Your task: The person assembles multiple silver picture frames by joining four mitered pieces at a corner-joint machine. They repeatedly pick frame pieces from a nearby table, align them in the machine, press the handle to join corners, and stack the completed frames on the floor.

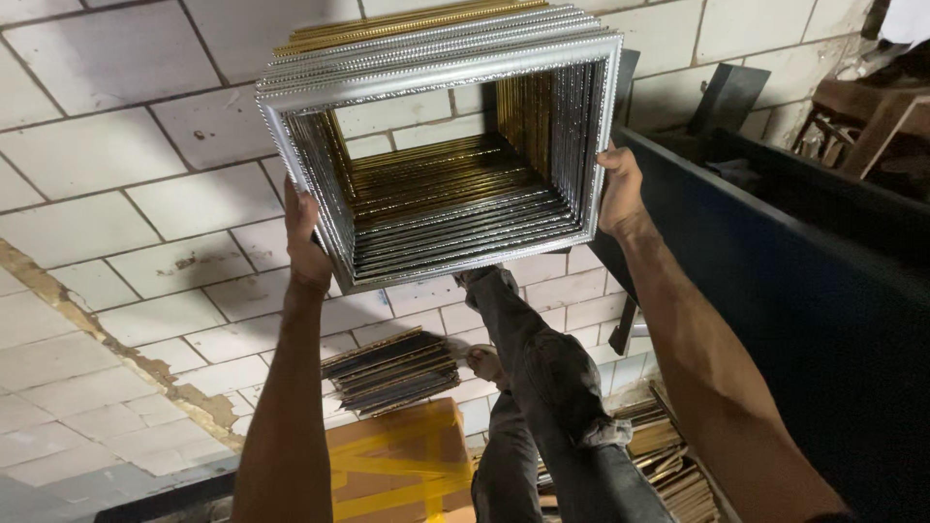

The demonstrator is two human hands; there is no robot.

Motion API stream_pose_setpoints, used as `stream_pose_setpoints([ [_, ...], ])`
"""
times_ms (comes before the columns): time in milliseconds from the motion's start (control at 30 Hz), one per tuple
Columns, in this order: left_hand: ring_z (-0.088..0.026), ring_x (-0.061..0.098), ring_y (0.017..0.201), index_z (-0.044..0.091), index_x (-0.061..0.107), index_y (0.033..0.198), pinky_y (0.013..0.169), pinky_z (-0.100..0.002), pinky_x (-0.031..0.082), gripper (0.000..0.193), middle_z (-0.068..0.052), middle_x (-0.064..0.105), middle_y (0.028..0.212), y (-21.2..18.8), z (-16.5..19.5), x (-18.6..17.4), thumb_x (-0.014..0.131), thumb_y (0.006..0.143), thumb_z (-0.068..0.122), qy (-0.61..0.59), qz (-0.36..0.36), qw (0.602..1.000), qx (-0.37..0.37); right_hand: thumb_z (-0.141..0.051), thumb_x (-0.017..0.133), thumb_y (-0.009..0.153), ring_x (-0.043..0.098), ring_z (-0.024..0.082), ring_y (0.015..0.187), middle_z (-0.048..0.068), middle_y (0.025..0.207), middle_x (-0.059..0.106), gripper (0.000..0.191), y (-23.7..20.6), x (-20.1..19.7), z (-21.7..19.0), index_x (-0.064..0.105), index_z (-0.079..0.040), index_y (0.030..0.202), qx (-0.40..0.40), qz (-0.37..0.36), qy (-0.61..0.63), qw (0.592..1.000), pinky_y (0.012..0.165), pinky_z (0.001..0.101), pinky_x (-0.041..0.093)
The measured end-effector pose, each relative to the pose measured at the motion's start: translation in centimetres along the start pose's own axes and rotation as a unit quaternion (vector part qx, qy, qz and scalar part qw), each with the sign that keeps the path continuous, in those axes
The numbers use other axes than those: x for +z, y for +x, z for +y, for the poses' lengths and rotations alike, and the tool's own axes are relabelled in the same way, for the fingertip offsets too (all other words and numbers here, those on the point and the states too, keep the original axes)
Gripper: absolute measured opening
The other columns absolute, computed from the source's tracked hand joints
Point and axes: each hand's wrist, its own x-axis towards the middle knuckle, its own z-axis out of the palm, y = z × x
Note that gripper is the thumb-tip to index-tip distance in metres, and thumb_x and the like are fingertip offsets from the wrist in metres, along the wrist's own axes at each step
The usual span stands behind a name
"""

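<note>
I hold a thick stack of empty picture frames (436,73), silver on the near side and gold further in, out in front of me above the tiled floor. My left hand (305,242) grips the stack's left side. My right hand (620,194) presses against its right side. Both arms are stretched forward. Through the frames' opening I see more mouldings and the floor tiles. Below the stack are my legs (542,387) in dark grey trousers.
A smaller pile of frames (392,368) lies on the white tiled floor (116,213). A brown cardboard box with yellow tape (397,455) sits below it. A dark blue panel (804,291) stands at right, with loose frame pieces (668,455) at its foot.
</note>
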Motion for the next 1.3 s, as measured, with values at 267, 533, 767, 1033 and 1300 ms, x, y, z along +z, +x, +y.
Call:
stream_pose_setpoints([
  [267,-0.033,0.037,0.154,0.000,0.030,0.163,0.129,-0.046,0.029,0.067,-0.021,0.040,0.165,-0.6,0.3,-0.1,0.036,0.111,0.042,0.157,0.010,0.986,0.054,-0.045,0.054,0.075,0.057,0.029,0.115,0.014,0.128,0.059,0.085,-1.4,2.3,-2.1,0.047,-0.006,0.150,0.020,-0.001,-0.089,0.996,0.098,0.0471,0.048],
  [533,-0.034,0.035,0.156,0.013,0.012,0.166,0.124,-0.053,0.033,0.076,-0.021,0.036,0.166,-4.7,2.7,-1.9,0.030,0.108,0.057,0.056,0.087,0.994,0.037,-0.055,0.057,0.079,0.045,0.030,0.135,0.014,0.153,0.045,0.097,-4.5,2.1,-3.0,0.031,-0.010,0.161,-0.012,-0.020,-0.129,0.991,0.109,0.0478,0.039],
  [767,-0.033,0.058,0.131,0.016,0.033,0.159,0.102,-0.052,0.051,0.065,-0.020,0.058,0.145,-17.3,2.5,-3.0,0.032,0.106,0.051,0.145,0.234,0.961,-0.014,-0.051,0.053,0.098,0.058,0.023,0.104,0.006,0.112,0.061,0.044,-10.6,-0.7,0.2,0.053,-0.012,0.119,-0.056,0.192,0.008,0.980,0.094,0.0427,0.050],
  [1033,-0.030,0.056,0.117,0.010,0.057,0.143,0.100,-0.042,0.043,0.046,-0.016,0.065,0.135,-43.5,-5.3,1.8,0.052,0.102,0.030,0.211,0.238,0.947,-0.052,-0.043,0.041,0.105,0.072,0.021,0.096,0.013,0.109,0.076,0.046,-28.9,0.0,4.7,0.062,-0.007,0.125,-0.096,0.064,-0.204,0.972,0.082,0.0397,0.054],
  [1300,-0.029,0.062,0.123,0.003,0.065,0.134,0.104,-0.041,0.048,0.041,-0.018,0.065,0.135,-68.6,-15.0,7.2,0.060,0.100,0.026,0.140,0.279,0.949,-0.043,-0.041,0.054,0.103,0.070,0.025,0.114,0.011,0.123,0.073,0.044,-53.6,-8.6,11.7,0.066,-0.007,0.127,-0.223,-0.119,-0.476,0.842,0.101,0.0367,0.053],
])
